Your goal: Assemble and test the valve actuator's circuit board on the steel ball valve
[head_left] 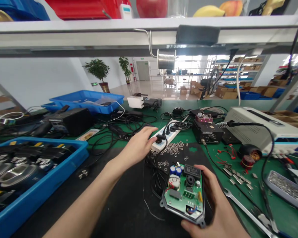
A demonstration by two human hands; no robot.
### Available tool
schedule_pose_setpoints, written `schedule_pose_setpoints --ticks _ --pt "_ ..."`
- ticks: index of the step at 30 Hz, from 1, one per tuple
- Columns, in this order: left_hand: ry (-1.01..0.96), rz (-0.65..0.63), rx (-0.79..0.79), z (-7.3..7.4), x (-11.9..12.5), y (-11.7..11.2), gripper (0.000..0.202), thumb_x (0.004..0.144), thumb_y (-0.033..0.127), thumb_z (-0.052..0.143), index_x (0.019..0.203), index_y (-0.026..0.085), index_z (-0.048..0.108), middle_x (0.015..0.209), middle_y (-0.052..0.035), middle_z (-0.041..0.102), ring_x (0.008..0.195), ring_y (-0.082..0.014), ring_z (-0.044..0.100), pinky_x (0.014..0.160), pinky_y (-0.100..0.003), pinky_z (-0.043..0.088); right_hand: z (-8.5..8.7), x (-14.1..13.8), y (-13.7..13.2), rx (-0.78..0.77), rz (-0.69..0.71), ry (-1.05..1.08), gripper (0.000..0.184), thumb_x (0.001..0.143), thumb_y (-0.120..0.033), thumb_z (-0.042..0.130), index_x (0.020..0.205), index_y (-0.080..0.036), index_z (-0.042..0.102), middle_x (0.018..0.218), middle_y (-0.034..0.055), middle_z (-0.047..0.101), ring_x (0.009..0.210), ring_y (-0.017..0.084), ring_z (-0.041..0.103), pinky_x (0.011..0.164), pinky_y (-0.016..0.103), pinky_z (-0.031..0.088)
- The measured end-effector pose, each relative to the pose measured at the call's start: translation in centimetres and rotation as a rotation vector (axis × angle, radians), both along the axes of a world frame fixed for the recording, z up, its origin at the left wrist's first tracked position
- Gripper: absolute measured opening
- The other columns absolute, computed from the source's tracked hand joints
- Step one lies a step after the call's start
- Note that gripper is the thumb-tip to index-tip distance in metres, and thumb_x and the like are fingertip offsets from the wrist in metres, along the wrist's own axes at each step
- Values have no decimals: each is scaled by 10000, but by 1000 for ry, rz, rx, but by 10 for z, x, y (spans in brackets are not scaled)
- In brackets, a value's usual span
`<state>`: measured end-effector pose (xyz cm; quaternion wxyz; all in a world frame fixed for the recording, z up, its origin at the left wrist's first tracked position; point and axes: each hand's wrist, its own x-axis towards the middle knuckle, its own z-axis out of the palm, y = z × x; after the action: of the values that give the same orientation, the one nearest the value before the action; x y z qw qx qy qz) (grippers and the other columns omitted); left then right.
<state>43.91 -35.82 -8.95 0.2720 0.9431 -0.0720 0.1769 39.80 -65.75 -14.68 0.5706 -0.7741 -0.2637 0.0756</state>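
My right hand grips a dark housing with a green circuit board inside, thumb at the near edge and fingers along the right side. The board faces up and carries blue capacitors, a black relay-like block and a white round part. My left hand reaches to the near end of a white power strip, thumb and fingers apart beside a black plug. Whether its fingertips touch the plug I cannot tell. Small metal nuts lie scattered right of the strip. Black cable coils left of the housing.
A blue tray of black devices stands left, another blue tray behind. On the right are a soldering station, a grey bench instrument, a wrench and a tray of small parts. A shelf spans overhead with a solder spool.
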Motion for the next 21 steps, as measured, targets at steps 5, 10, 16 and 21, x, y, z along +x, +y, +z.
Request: schedule_pose_setpoints --ticks 5,10,16,21 --pt "-22 -24 203 -54 28 -2 555 1006 110 362 1560 142 369 1636 -147 375 1537 -248 343 1297 -448 305 -1 6 2 2 -30 14 1053 625 -186 826 1511 -298 267 1506 107 523 1394 354 529 1147 480 481" --pt "-42 -16 299 -71 24 0 637 970 41 327 1597 148 289 1673 -134 313 1560 -212 302 1297 -414 321 -2 9 3 70 -55 78 1027 648 -249 813 1538 -269 300 1528 113 520 1437 362 490 1153 471 480" --pt "-73 27 334 -72 27 1 616 989 73 348 1595 178 307 1667 -111 331 1538 -222 351 1270 -428 381 -2 6 5 114 -60 70 1028 654 -272 816 1539 -257 295 1553 129 498 1442 357 486 1169 465 463" --pt "-82 23 340 -70 27 0 611 983 66 352 1586 162 337 1661 -112 343 1528 -222 369 1266 -408 384 1 5 6 77 -58 114 1063 655 -235 813 1558 -251 252 1556 129 490 1449 339 480 1171 448 457"
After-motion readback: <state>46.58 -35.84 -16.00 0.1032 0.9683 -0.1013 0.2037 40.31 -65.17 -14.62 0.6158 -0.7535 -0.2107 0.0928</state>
